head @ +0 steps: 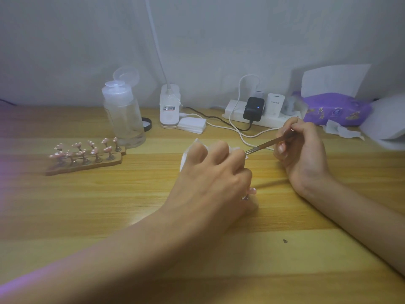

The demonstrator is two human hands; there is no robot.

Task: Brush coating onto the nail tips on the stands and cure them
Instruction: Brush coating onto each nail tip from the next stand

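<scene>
Two wooden stands (65, 170) at the left of the desk carry several pink nail tips (81, 152) on small metal posts. In the middle, my left hand (213, 172) is curled round a white pad (190, 150) and pinches it over the tip of a thin brush (266, 144). My right hand (303, 145) grips the brush's handle, to the right of the left hand. The bristles are hidden inside the pad and fingers.
A clear pump bottle (126, 115) with its lid flipped up stands behind the stands. A black cap (147, 123), a white clip lamp (169, 108), a stack of white pads (192, 125), a power strip (258, 116) with chargers and cables, and a purple tissue pack (335, 109) line the back.
</scene>
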